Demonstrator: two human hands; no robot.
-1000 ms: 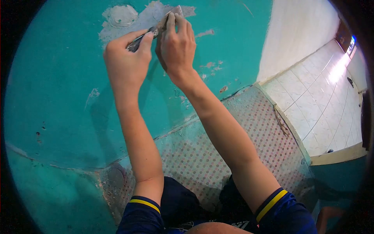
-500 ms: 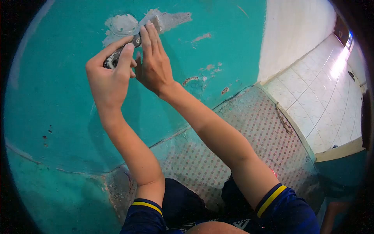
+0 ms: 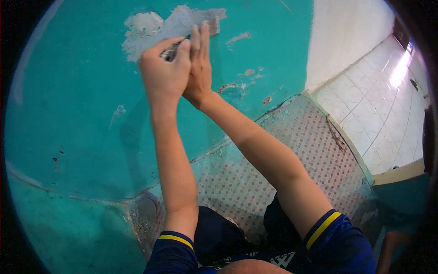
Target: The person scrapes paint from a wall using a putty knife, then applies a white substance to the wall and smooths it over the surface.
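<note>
Your left grip (image 3: 165, 75) is holding the scraper (image 3: 171, 53) in a tight fist. Only a dark sliver of the tool is showing, between thumb and forefinger at the top of that grip. Your right grip (image 3: 199, 68) is lying open and grasping nothing, with its fingers straight and flat, touching the left one on its right side. The blade is hiding under those fingers, so I cannot tell its angle. The fingertips of both are sitting on the lower edge of the grey patch (image 3: 178, 23) on the teal wall (image 3: 77, 100).

You are risking a few things here, as I judge it:
- **Fingers on the blade:** with bare fingers loading it, a sudden give in the surface could be sending them off the edge and onto rough wall or steel.
- **Uneven pressure:** pushing harder from the right grip could be tipping a corner in and gouging the sound paint around the patch.
- **Loose paint:** the flaking spots (image 3: 226, 86) below and to the right of your grips are looking weak (a stray stroke there may be lifting more than you want).
- **Falling bits:** you are working above your lap, so debris could be dropping onto you and the dotted floor (image 3: 296, 146).
</note>
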